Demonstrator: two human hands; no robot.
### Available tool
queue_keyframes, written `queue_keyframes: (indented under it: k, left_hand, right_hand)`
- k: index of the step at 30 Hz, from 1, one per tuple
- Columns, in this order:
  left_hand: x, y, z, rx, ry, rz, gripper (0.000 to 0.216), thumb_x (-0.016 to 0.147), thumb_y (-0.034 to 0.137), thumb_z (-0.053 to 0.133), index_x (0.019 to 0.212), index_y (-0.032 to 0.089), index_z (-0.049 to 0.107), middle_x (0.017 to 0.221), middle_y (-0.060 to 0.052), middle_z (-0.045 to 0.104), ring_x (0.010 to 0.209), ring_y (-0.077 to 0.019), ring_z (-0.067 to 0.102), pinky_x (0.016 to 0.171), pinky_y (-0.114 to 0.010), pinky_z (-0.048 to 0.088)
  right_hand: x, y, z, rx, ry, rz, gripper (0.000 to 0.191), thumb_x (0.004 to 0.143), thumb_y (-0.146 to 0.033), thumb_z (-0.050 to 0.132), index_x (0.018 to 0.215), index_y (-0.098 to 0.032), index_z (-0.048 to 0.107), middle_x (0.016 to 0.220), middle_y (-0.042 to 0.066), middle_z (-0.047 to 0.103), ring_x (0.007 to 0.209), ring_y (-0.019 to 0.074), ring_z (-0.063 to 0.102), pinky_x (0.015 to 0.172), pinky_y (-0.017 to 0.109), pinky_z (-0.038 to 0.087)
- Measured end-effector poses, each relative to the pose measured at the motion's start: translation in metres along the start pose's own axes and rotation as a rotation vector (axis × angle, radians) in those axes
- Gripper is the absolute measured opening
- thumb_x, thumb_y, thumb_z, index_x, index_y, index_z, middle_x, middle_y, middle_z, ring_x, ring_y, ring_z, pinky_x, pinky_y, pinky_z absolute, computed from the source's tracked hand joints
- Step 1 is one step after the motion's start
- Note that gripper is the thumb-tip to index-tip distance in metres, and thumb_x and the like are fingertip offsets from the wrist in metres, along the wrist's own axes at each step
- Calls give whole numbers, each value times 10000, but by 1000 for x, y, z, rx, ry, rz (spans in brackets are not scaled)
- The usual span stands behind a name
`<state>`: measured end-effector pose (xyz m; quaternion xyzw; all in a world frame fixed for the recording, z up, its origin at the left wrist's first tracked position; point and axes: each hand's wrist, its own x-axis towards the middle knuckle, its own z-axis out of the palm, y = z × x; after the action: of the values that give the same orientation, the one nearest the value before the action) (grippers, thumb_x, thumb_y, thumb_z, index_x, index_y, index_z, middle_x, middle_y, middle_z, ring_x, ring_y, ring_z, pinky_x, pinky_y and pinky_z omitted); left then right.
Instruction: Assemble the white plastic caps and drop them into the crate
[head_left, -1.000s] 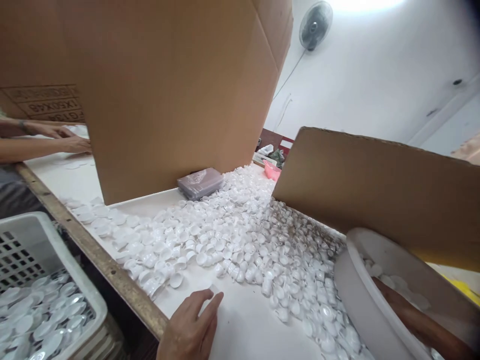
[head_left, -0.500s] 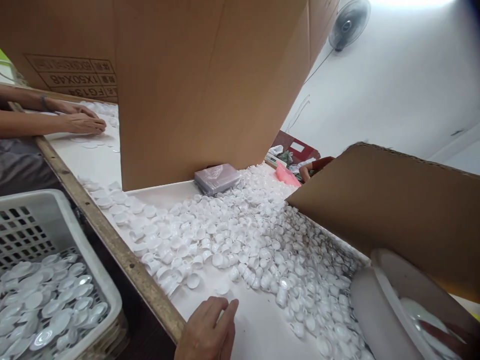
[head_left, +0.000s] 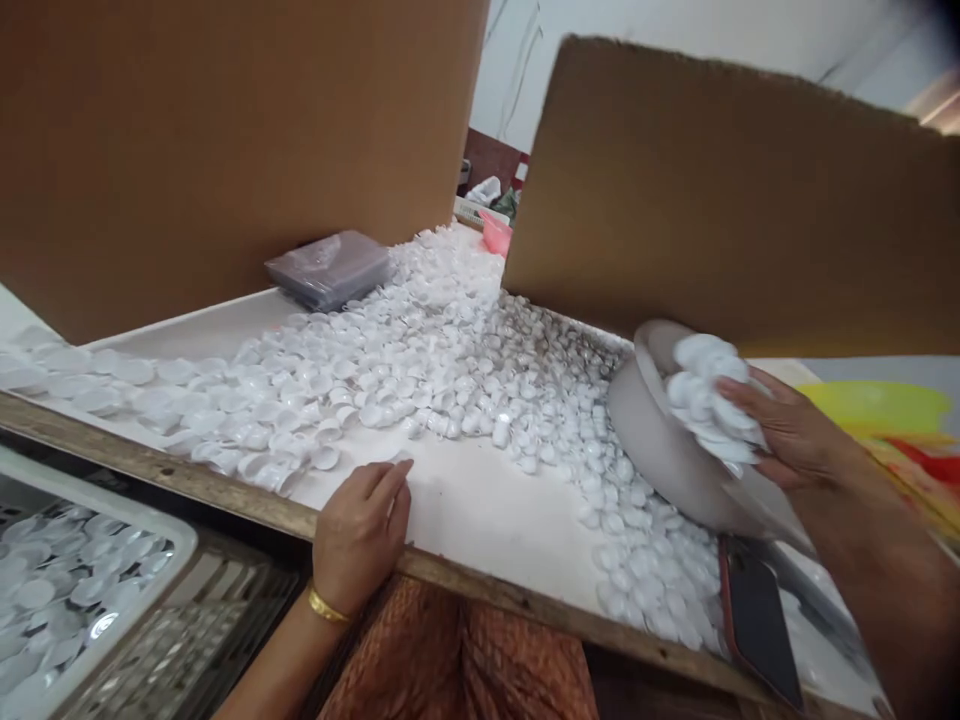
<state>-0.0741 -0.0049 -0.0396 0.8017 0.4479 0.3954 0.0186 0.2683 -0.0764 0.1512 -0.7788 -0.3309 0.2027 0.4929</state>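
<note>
The right hand (head_left: 795,430) has its fingers closed around a loose clump of white plastic discs (head_left: 705,395) at the mouth of the grey plastic basin (head_left: 634,435), which leans with its opening toward that hand. The clump is uneven and seems ready to shed pieces, so a firm but gentle wrap, with the wrist kept level, should serve better than a hard squeeze. Clearing the basin's rim fully before any sideways travel would avoid knocking discs off or tipping the basin. The smartphone (head_left: 761,625) lies just on the near side of the basin, so the forearm needs care there. Left of the basin, the left hand (head_left: 364,525) rests at the edge of the counter (head_left: 499,510), fingers narrow and curled; I cannot tell whether they hold anything. Small white cups (head_left: 442,370) spread left of the basin, around a bare patch worth keeping clear.
</note>
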Motion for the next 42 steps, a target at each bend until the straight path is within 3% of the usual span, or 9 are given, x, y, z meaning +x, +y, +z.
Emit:
queue_keyframes:
  k: [4,7,11,17,22,27,33,39,42]
  left_hand:
    - [1,3,1,60,-40,6,241,838,180,457,1037,188,593,878,-43,616,821,-170,577,729,-281,449]
    - [2,6,0,90,-83,-1,248,847,188,436,1036,188,597,880,-45,620,833,-170,579,742,-280,450]
    - [3,10,0,119,-118,-18,256,852,202,419,1027,192,604,884,-49,626,851,-173,581,761,-285,456]
    - [7,12,1,143,-175,-35,268,859,229,406,1012,181,621,903,-56,622,861,-188,577,742,-292,457]
    - [14,23,2,6,-253,-111,274,860,253,405,987,200,641,938,-45,600,852,-166,575,724,-271,459]
    - [32,40,10,-61,-381,-90,259,832,224,436,974,203,652,946,-49,578,817,-152,566,716,-268,460]
    - [45,59,25,18,-585,-80,239,798,308,540,989,208,643,906,-52,560,770,-163,561,712,-288,450]
    - [35,75,39,106,-685,-65,207,740,249,605,927,159,601,913,-79,560,894,-222,544,757,-319,434]
    - [33,76,40,77,-695,-109,184,757,191,557,937,159,572,879,-61,587,830,-198,568,718,-304,437]
  right_hand:
    - [-9,45,58,52,-374,140,591,620,-346,729,1152,-223,503,1039,79,628,677,190,642,536,286,521]
    - [-30,81,100,-162,-616,-74,404,704,-393,657,1054,-212,566,1093,68,585,814,197,624,675,321,520]
    - [-44,109,121,-437,-594,-372,310,718,-349,645,976,-184,599,1073,60,559,957,202,560,847,325,439]
    - [-42,119,100,-628,-711,-550,540,772,-424,591,1269,-268,452,1356,68,377,1169,237,446,895,352,420]
    - [-45,131,94,-630,-623,-615,390,901,-279,396,1278,-196,454,1364,85,407,1235,209,395,965,380,382]
    - [-52,131,96,-724,-504,-705,658,680,95,324,1240,-203,501,1305,50,494,1165,194,480,880,371,439]
    - [-61,136,95,-827,-526,-717,698,647,86,346,1281,-184,460,1446,74,274,1042,228,557,798,366,476]
    - [-67,126,95,-772,-376,-770,344,866,-127,391,1141,-230,569,1229,70,559,1123,257,486,1007,532,210]
    - [-67,110,110,-683,-442,-767,285,881,-181,417,1104,-215,591,1111,67,624,1048,231,518,949,444,300]
